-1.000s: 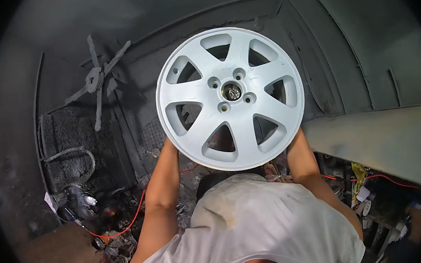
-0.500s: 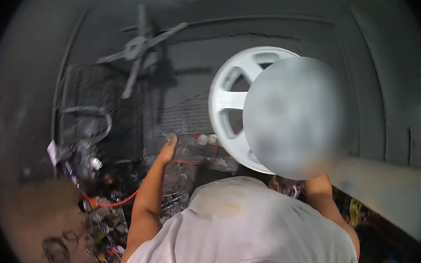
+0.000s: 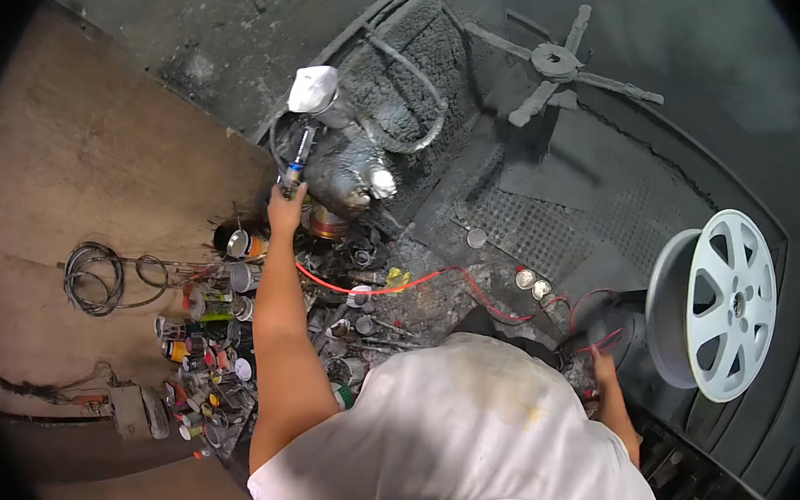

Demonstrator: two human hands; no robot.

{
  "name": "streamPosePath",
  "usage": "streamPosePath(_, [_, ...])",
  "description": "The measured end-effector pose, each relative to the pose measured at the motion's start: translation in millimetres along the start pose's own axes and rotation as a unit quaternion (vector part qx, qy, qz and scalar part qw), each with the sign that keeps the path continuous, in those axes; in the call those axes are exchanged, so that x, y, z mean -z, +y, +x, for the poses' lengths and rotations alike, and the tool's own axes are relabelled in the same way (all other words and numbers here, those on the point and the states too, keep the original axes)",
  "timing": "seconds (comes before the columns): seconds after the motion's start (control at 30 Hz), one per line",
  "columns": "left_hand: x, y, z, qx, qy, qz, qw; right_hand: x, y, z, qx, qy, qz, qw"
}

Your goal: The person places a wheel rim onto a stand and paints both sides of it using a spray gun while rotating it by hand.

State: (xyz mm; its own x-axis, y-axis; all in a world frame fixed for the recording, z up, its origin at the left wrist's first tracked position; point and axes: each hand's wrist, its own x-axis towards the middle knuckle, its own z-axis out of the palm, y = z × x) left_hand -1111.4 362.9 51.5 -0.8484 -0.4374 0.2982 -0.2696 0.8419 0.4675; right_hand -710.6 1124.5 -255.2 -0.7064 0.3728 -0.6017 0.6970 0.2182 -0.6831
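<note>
My left hand [image 3: 287,207] is closed around the lower end of a spray gun [image 3: 301,154], below a blue ring on its silver stem. A white cover or cup [image 3: 314,88] tops it. Low on the right, my right hand [image 3: 604,366] has its fingers bent round a thin red hose [image 3: 604,339]; the grip is small in view. A longer run of red hose [image 3: 394,290] passes beneath my left forearm and across the floor. Beyond my right hand, a white multi-spoke wheel rim [image 3: 735,306] stands upright, apart from both hands.
Paint cans and bottles [image 3: 225,358] crowd the floor at left. A coiled black cable [image 3: 92,279] lies on the brown surface. A grey cross-shaped stand [image 3: 556,61] is at the back. Small round lids [image 3: 532,284] lie on the floor ahead of me.
My view has swung left, so the rim now sits farther right. My left hand, earlier empty, has reached the spray gun. My right hand, earlier hidden by a blurred patch, now shows below the rim.
</note>
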Motion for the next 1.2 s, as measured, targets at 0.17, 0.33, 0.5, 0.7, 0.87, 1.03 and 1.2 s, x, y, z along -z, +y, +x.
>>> streamPosePath(0.17, [-3.3, -45.9, 39.2, -0.041, -0.107, 0.005, 0.993, -105.1, -277.0, 4.2, 0.217, -0.067, -0.176, 0.958])
streamPosePath(0.33, [-5.4, -28.9, 30.6, -0.035, -0.074, -0.038, 0.996, -188.1, -471.0, -53.5, 0.309, -0.142, -0.170, 0.925])
streamPosePath(0.5, [5.9, 32.4, -18.7, -0.061, -0.099, -0.113, 0.987, -245.9, -550.4, -71.2, 0.451, -0.120, -0.137, 0.874])
streamPosePath(0.7, [-5.5, 144.1, -162.5, -0.043, -0.299, -0.356, 0.884, -252.5, -579.5, -76.6, 0.418, -0.020, -0.073, 0.905])
streamPosePath(0.87, [-61.4, 196.2, -302.4, -0.039, -0.465, -0.449, 0.762, -193.0, -525.7, -72.7, 0.283, 0.226, 0.143, 0.921])
streamPosePath(1.03, [-30.5, 266.7, -364.6, -0.239, -0.718, -0.354, 0.550, -38.7, -457.4, -152.9, 0.252, 0.212, 0.178, 0.927])
streamPosePath(1.2, [-22.5, 288.9, -381.0, -0.288, -0.946, -0.136, 0.065, 69.0, -361.4, -243.4, 0.111, 0.227, 0.275, 0.928])
